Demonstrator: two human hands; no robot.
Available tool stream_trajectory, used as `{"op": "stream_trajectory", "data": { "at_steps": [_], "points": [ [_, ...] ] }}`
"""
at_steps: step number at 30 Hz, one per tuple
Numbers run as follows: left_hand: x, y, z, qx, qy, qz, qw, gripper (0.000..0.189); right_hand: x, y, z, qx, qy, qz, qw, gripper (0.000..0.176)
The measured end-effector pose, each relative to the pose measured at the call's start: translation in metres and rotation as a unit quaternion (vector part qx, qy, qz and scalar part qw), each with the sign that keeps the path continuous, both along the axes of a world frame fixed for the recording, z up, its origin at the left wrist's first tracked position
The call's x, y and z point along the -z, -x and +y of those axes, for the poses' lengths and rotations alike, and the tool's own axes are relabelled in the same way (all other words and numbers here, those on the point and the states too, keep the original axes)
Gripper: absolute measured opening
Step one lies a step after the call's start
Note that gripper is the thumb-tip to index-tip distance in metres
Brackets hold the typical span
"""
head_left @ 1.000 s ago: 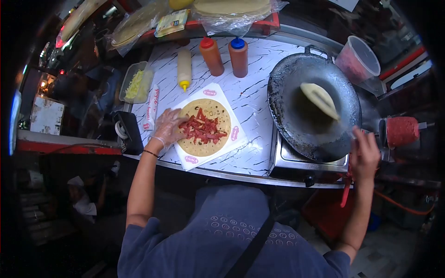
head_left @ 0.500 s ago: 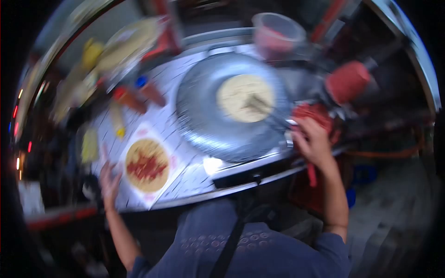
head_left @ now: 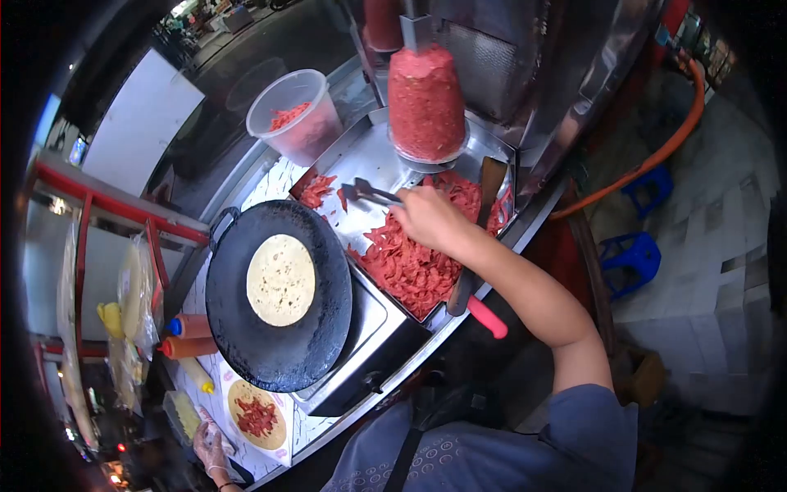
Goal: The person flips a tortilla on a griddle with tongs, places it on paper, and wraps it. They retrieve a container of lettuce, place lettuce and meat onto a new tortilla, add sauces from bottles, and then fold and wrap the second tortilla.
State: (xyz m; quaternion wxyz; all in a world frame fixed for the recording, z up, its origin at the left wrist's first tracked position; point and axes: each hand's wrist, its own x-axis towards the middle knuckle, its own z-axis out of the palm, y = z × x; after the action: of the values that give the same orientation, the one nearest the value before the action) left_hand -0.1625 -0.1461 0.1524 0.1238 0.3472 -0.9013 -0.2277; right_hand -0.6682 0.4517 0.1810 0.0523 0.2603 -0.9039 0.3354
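My right hand (head_left: 433, 218) is closed around dark tongs (head_left: 369, 193), whose tips hover over the metal tray (head_left: 385, 156). Below that hand lies a heap of red shaved meat (head_left: 410, 271); a smaller bit of meat (head_left: 316, 191) sits beyond the tong tips. At the lower left, my left hand (head_left: 211, 453) rests with fingers stretched out, holding nothing visible. It is beside a tub of pale shreds (head_left: 184, 414) and a flatbread topped with red meat (head_left: 244, 425) on paper. A plain flatbread (head_left: 281, 280) lies on the round black griddle (head_left: 234, 328).
A red meat cone (head_left: 426, 102) stands on a spit behind the tray. Left of it is a clear bucket (head_left: 299, 123) with red meat. A long knife with a pink handle (head_left: 487, 318) lies along the tray's near edge. Sauce bottles (head_left: 190, 338) stand left of the griddle.
The view has turned right towards the meat cone. My right hand has brought the tongs from the flatbread on the griddle to above the meat tray. My left hand stays near the topped flatbread.
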Motion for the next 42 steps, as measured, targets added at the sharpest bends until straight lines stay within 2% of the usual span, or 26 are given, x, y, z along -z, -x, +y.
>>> {"op": "stream_trajectory", "data": {
  "at_steps": [4,5,10,12,14,19,22,24,25,26,28,29,32,33,34,35,36,37,38,40,41,42],
  "points": [
    [-0.033,0.031,0.036,-0.008,0.043,-0.064,0.997,0.046,-0.006,-0.01,-0.014,-0.022,-0.142,0.065,0.988,0.027],
    [-0.03,0.029,0.029,0.003,0.046,-0.063,0.997,0.046,0.002,-0.007,-0.016,-0.038,-0.139,0.107,0.984,0.025],
    [-0.02,0.024,0.025,-0.006,0.049,-0.063,0.997,0.045,-0.008,0.004,-0.007,-0.073,-0.136,0.098,0.983,0.024],
    [-0.008,0.013,0.015,-0.022,0.036,-0.054,0.998,0.045,-0.007,0.013,-0.008,-0.062,-0.064,0.095,0.991,0.018],
    [0.002,0.003,0.006,-0.003,0.023,-0.028,0.999,0.045,-0.004,0.017,-0.017,-0.051,-0.042,0.098,0.993,0.019],
    [0.004,-0.008,0.01,0.004,0.016,-0.027,1.0,0.044,-0.002,0.016,-0.026,-0.047,-0.159,0.104,0.981,0.02],
    [0.0,-0.017,0.02,-0.034,0.014,-0.042,0.998,0.041,0.0,0.021,-0.019,-0.054,-0.168,0.096,0.98,0.022],
    [0.003,-0.026,0.018,-0.066,-0.003,-0.039,0.997,0.04,0.004,0.021,-0.014,-0.038,-0.105,0.099,0.989,0.019],
    [0.006,-0.032,0.015,-0.055,-0.016,0.004,0.998,0.039,-0.005,0.018,-0.011,-0.049,-0.094,0.076,0.991,0.026],
    [0.009,-0.039,0.01,-0.048,-0.029,0.046,0.997,0.039,-0.014,0.012,-0.009,-0.043,-0.052,0.072,0.995,0.025],
    [0.015,-0.053,-0.006,-0.044,-0.013,0.017,0.999,0.039,-0.036,-0.004,-0.008,-0.021,-0.03,0.072,0.997,0.027],
    [0.014,-0.06,-0.011,-0.004,0.053,-0.015,0.998,0.039,-0.047,-0.013,-0.007,-0.018,-0.024,0.067,0.997,0.028],
    [-0.003,-0.054,0.008,-0.02,0.026,0.026,0.999,0.037,-0.087,-0.059,-0.016,0.016,-0.017,0.045,0.999,0.03],
    [0.015,-0.066,-0.011,0.0,0.05,0.039,0.998,0.037,-0.11,-0.087,-0.031,0.025,-0.002,0.011,1.0,0.03],
    [-0.007,-0.053,0.001,0.009,0.033,0.03,0.999,0.037,-0.126,-0.111,-0.046,0.027,0.035,-0.031,0.999,0.029],
    [-0.003,-0.049,-0.001,-0.002,-0.032,0.075,0.997,0.035,-0.131,-0.132,-0.055,0.001,0.05,-0.033,0.998,0.029],
    [0.016,-0.051,-0.009,0.012,-0.032,0.093,0.995,0.033,-0.134,-0.151,-0.068,-0.017,0.066,-0.029,0.997,0.029],
    [0.033,-0.048,-0.018,0.067,-0.003,0.096,0.993,0.032,-0.135,-0.179,-0.09,-0.044,0.067,-0.02,0.997,0.028],
    [0.039,-0.038,-0.01,0.078,0.035,0.081,0.993,0.034,-0.138,-0.211,-0.113,-0.068,0.064,-0.011,0.996,0.028],
    [0.064,-0.026,-0.005,0.138,0.038,0.06,0.988,0.041,-0.119,-0.263,-0.155,-0.076,0.012,-0.059,0.995,0.027],
    [0.071,-0.02,-0.002,0.182,0.058,0.033,0.981,0.045,-0.112,-0.286,-0.186,-0.125,-0.02,-0.056,0.99,0.026],
    [0.075,-0.018,0.0,0.185,0.05,0.039,0.981,0.045,-0.102,-0.308,-0.216,-0.172,-0.052,-0.055,0.982,0.025]
  ]
}}
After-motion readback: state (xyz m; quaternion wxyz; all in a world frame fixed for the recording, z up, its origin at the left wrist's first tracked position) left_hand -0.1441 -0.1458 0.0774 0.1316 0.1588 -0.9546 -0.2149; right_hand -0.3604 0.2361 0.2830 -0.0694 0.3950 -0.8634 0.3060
